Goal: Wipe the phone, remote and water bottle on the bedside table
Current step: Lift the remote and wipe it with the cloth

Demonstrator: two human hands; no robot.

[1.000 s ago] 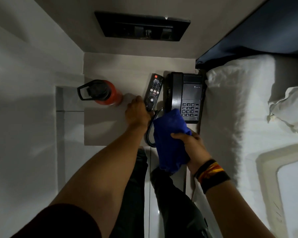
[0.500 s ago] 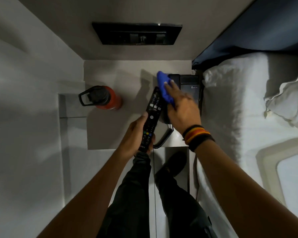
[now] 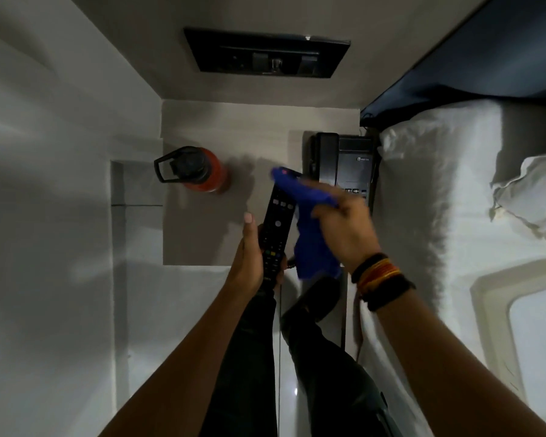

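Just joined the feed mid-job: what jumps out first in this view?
The bright blue cloth stands out at centre, gripped in the right hand and draped over the top end of the black remote, which the left hand holds up over the bedside table. To the left on the table stands a red water bottle with a black lid; the black phone sits against the white bedding at right.

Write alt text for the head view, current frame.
Seen from above, a person's left hand holds a black remote over a bedside table while the right hand drags a blue cloth across its top end. A red water bottle and black desk phone sit on the table beside a white bed.
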